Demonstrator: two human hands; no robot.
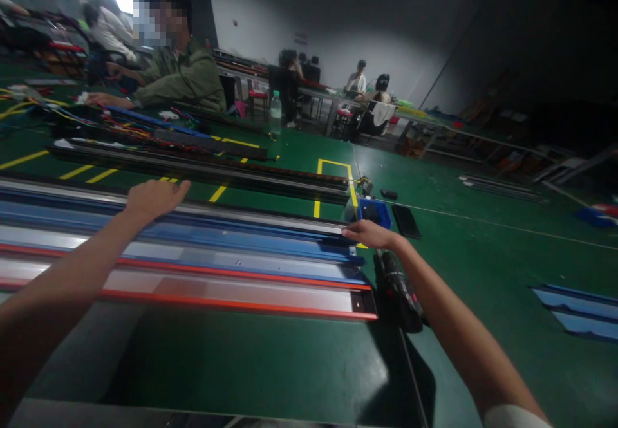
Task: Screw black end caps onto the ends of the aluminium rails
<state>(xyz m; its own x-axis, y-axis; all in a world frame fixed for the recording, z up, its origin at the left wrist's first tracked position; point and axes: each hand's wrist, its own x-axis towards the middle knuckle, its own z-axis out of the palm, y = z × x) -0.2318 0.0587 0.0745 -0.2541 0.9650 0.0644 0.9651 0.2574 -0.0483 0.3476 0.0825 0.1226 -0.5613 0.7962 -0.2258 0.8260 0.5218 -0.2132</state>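
My left hand [157, 199] is curled over the far edge of a long silver metal rail [270, 220], its thumb pointing right and its fingertips hidden behind the rail. At the rail's right end, my right hand [369, 233] grips the tip with bent fingers. Nearer to me, parallel to this rail, lie a blue channel profile [261, 240] and silver profiles with red-orange edges [290, 290]. The nearest profile has a dark end piece [363, 303].
A dark long bar [232, 174] lies beyond the rails. Right of them are a blue bin [386, 212], a black phone-like slab [406, 221] and a black power tool [400, 289] with a cord. A bottle [275, 116] stands farther back. A co-worker [186, 80] sits at upper left.
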